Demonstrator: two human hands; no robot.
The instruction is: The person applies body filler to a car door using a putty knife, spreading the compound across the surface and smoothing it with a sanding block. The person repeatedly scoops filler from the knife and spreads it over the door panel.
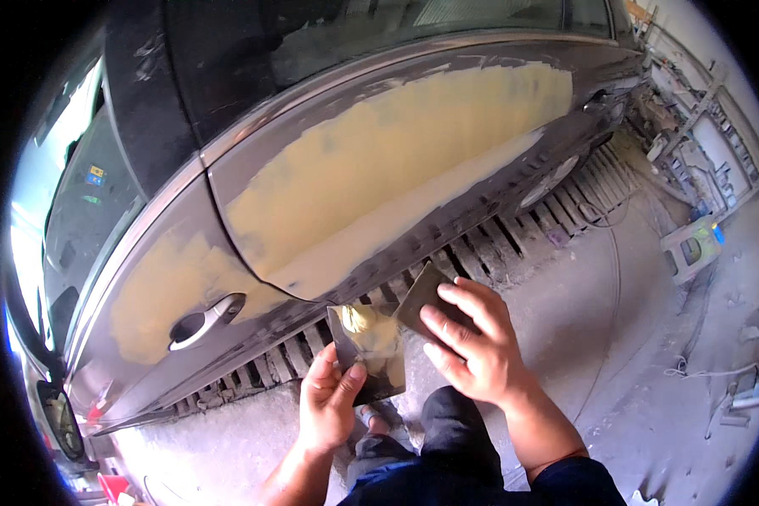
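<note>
1. While the left hand [329, 405] pinches a dark plate [385, 388] between thumb and fingers beside the car [413, 160], yellow putty [357, 318] sits near its far edge.
2. The right hand [481, 346] holds a dark spreader [422, 297], fingers slightly spread, thumb hidden.
3. Both tools look light and stiff, best held at clean margins; the putty seems soft, sticky.

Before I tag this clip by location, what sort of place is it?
Likely a car bodyshop: yellowish coating on a car door, slatted floor grate, paste-smeared plate in the left hand.
</note>
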